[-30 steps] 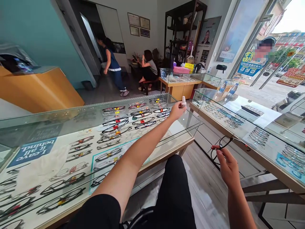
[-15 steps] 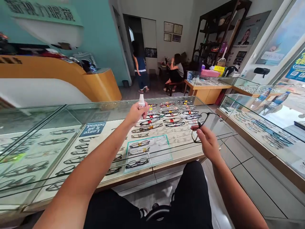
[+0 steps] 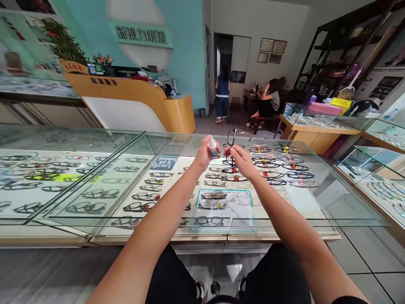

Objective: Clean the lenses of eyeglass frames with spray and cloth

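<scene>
My left hand (image 3: 204, 155) is wrapped round a small white bottle (image 3: 213, 147) with a pointed nozzle and a bluish label, held upright above the glass counter. Just to its right, my right hand (image 3: 242, 160) pinches a pair of dark-framed eyeglasses (image 3: 232, 138) near the bridge. The glasses stand on end, one lens above my fingers and the other partly below them. Bottle and glasses are close together but apart. Beneath both hands, rows of eyeglasses (image 3: 265, 161) lie inside the glass display case (image 3: 319, 213).
A teal-edged tray (image 3: 249, 198) with several glasses lies in the case, near a blue printed card (image 3: 165, 163). Another display case (image 3: 373, 169) stands at the right. Behind are a curved wooden reception desk (image 3: 180, 112), a standing person (image 3: 222, 93) and a seated person (image 3: 268, 101).
My right hand has brought the glasses leftward, close to the bottle. The bottle has tilted slightly and its label now shows. The view has swung left.
</scene>
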The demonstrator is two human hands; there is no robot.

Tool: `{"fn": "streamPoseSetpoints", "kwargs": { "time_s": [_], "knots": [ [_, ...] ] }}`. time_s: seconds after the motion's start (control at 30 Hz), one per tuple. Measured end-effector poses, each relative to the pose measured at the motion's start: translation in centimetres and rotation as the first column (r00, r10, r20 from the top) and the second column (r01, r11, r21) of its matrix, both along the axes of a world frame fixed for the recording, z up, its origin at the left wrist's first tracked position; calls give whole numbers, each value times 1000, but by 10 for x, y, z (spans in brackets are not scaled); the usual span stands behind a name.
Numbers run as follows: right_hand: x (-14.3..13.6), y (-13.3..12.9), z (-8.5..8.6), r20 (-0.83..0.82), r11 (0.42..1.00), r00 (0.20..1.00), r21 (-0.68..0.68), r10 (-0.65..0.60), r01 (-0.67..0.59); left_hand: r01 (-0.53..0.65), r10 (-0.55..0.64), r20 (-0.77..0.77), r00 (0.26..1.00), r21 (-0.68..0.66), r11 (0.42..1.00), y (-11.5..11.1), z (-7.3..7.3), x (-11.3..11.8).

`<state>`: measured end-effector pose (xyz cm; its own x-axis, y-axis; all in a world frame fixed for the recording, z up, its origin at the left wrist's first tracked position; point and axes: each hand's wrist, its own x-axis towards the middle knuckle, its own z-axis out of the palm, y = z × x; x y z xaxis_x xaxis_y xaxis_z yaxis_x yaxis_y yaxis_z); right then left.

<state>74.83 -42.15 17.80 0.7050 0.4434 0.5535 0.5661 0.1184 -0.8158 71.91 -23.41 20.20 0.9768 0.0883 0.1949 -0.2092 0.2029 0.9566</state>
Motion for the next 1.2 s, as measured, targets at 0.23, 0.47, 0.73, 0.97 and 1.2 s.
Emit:
{"fn": "streamPoseSetpoints", "kwargs": {
  "time_s": [0.23, 0.47, 0.73, 0.97, 1.2],
  "knots": [
    [-16, -3, -6, -40, 996, 996, -43, 75, -77, -147, 98, 204, 974, 243, 959, -6, -11, 1],
    [-22, -6, -4, -37, 994, 994, -30, 108, -109, -78, 21, 188, 982, 299, 951, -13, -13, -3],
    [-11, -15, 3, -26, 998, 1000, 68, 6, -4, -157, 48, 258, 965, 418, 895, -22, -12, -9],
    [-10, -18, 8, -76, 991, 997, 131, -28, 38, -167, 62, 259, 964, 407, 898, -12, -15, -5],
    [-8, -18, 9, -105, 984, 994, 175, -22, 40, -614, 642, -39, 766, 256, 747, 37, -36, 35]
  ]
}}
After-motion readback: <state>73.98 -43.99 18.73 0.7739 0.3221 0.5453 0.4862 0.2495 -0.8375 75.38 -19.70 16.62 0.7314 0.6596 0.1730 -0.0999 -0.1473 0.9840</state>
